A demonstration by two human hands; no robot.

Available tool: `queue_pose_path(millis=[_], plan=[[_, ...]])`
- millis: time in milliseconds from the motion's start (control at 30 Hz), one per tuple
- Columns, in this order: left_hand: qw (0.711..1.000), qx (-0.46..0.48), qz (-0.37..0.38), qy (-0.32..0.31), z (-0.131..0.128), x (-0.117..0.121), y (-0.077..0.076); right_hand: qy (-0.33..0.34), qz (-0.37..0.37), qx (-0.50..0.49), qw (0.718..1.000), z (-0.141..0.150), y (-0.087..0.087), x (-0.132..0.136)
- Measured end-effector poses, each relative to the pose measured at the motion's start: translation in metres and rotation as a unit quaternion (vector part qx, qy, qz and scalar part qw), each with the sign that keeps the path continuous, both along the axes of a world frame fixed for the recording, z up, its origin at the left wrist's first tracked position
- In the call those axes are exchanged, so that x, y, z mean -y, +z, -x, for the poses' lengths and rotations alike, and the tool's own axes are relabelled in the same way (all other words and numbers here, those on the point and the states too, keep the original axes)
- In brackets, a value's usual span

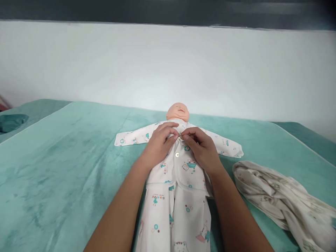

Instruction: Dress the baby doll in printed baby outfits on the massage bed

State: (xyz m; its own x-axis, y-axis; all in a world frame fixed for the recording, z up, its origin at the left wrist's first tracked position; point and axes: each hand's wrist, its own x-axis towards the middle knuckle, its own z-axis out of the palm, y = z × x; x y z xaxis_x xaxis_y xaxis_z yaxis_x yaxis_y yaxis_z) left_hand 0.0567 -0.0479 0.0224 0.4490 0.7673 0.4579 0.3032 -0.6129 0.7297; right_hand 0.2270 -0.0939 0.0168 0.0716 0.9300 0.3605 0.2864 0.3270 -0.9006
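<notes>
A baby doll (178, 112) lies on its back on a teal mat (65, 168), dressed in a white printed shirt (183, 168) and matching trousers (173, 217). My left hand (160, 143) and my right hand (201, 147) meet at the doll's chest. Both pinch the shirt's front edges together at a snap button just below the collar. A second snap (177, 154) shows lower on the shirt front. The sleeves spread out flat to both sides.
A crumpled pale printed cloth (280, 196) lies on the mat to the right of the doll. A dark teal bundle (12, 122) sits at the far left edge. A white wall rises behind the mat.
</notes>
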Motion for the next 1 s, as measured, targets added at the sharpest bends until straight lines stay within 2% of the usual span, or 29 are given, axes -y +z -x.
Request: queue_pose_path(millis=[133,200,300,367,467,533,633,733,867,1000], plan=[[0.999,0.033,-0.026,0.031,-0.005,-0.001,-0.004,0.031,0.033,0.007,0.999,0.004,0.002,0.004],[0.996,0.074,-0.023,0.052,-0.006,-0.001,-0.006,0.024,0.024,0.027,0.999,0.007,0.002,0.006],[0.987,0.135,0.035,0.075,-0.003,0.001,-0.002,-0.002,-0.036,0.065,0.997,0.010,0.005,0.006],[0.984,0.140,0.102,0.048,0.003,0.004,0.004,0.017,-0.067,0.085,0.994,0.008,0.007,0.005],[0.981,0.064,0.175,-0.052,0.016,0.007,0.016,0.065,-0.048,0.111,0.991,0.003,0.013,0.008],[0.978,0.000,0.178,-0.105,0.024,0.008,0.022,0.073,0.004,0.126,0.989,-0.001,0.017,0.011],[0.973,-0.060,0.162,-0.151,0.030,0.007,0.025,0.050,0.062,0.164,0.983,-0.005,0.023,0.017],[0.969,-0.096,0.148,-0.172,0.031,0.006,0.026,0.063,0.071,0.204,0.974,-0.009,0.028,0.021],[0.970,-0.125,0.120,-0.168,0.029,0.006,0.027,0.136,0.071,0.223,0.963,-0.015,0.030,0.023],[0.974,-0.126,0.099,-0.160,0.026,0.007,0.025,0.143,0.088,0.214,0.962,-0.018,0.028,0.023]])
